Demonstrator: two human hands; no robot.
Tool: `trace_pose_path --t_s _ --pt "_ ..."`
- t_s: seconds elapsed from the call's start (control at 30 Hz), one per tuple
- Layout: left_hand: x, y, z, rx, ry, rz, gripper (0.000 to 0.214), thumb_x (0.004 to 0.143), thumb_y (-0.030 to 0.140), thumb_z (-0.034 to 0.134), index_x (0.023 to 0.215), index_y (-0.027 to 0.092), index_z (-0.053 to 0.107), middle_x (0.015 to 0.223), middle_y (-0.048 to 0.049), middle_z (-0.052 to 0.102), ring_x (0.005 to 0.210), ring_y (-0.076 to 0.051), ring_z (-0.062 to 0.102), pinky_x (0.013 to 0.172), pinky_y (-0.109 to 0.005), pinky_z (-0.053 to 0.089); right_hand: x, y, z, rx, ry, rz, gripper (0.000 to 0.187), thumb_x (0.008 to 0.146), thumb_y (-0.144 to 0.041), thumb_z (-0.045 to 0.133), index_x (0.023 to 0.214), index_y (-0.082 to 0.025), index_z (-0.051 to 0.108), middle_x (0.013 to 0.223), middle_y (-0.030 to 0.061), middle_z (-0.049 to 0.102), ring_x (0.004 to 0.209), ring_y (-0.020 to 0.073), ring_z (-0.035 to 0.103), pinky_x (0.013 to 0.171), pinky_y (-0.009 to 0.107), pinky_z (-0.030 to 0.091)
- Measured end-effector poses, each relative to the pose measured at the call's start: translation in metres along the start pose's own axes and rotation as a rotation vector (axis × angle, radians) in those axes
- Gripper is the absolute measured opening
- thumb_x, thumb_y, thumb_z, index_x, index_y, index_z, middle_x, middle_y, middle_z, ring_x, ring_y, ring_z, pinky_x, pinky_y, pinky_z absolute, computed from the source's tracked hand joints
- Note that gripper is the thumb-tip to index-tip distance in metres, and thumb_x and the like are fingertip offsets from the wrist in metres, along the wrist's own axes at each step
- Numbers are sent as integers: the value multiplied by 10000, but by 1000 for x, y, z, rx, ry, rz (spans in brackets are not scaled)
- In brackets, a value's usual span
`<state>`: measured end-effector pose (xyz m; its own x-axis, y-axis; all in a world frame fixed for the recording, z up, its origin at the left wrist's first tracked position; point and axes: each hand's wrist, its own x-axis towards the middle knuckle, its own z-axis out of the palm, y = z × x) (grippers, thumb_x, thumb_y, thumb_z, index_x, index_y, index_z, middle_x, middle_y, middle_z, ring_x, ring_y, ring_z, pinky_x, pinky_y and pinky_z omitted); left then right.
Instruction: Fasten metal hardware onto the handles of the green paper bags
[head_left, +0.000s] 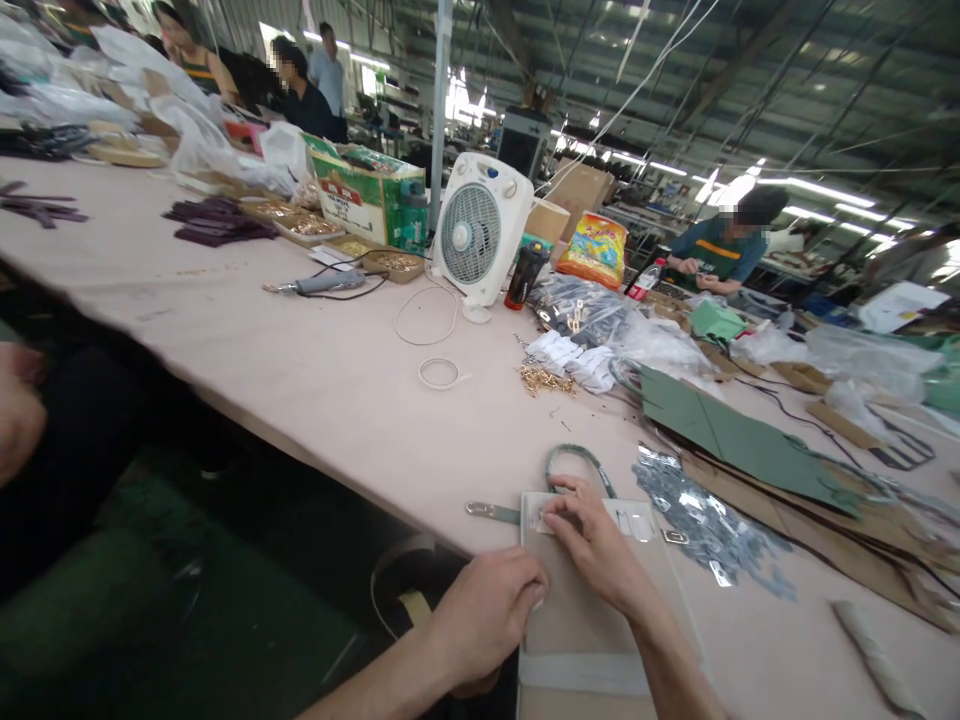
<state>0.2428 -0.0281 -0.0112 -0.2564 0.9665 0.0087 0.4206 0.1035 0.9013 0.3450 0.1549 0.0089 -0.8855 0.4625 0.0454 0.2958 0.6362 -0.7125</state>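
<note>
A beige bag panel (pixel 577 620) lies at the table's front edge, with a dark green looped handle (pixel 576 450) at its far end and a green strap with a metal end piece (pixel 484 510) sticking out to the left. My right hand (pixel 596 545) rests over the panel's far end, thumb and fingers bent together at a small pale patch; what they pinch is hidden. Beside the panel's left edge, my left hand (pixel 491 605) is closed, thumb against curled fingers, and its contents cannot be made out. A small metal buckle piece (pixel 675 537) sits by the panel's right edge.
Loose small metal plates (pixel 697 520) are spread to the right, near stacked green panels (pixel 742 440). Farther back stand a white fan (pixel 480 225), a dark bottle (pixel 527 275) and gold hardware (pixel 546 380). A grey corded tool (pixel 322 283) lies left. Co-workers are around the tables.
</note>
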Motion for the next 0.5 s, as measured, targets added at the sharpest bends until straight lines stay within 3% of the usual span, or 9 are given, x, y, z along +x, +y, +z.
trace_pose_path --t_s 0.23,0.37,0.5 --pt "1 -3 0 -6 1 1 144 970 167 532 930 222 659 949 -16 697 936 -178 650 866 -248 474 3 6 7 -62 46 -25 182 968 -306 577 872 -224 708 1327 116 600 1318 289 519 1154 516 370" --pt "1 -5 2 -19 11 -8 144 963 155 538 932 228 658 968 -13 701 943 -176 646 870 -249 474 1 11 11 -100 64 -38 88 913 -312 670 931 -233 703 1392 114 571 1355 303 495 1154 531 381" --pt "-1 -7 5 -36 32 8 139 968 154 538 938 222 656 973 -22 698 959 -180 649 889 -260 487 3 18 9 -112 90 -33 377 895 -343 713 1251 -245 639 1412 121 575 1355 294 507 1164 536 392"
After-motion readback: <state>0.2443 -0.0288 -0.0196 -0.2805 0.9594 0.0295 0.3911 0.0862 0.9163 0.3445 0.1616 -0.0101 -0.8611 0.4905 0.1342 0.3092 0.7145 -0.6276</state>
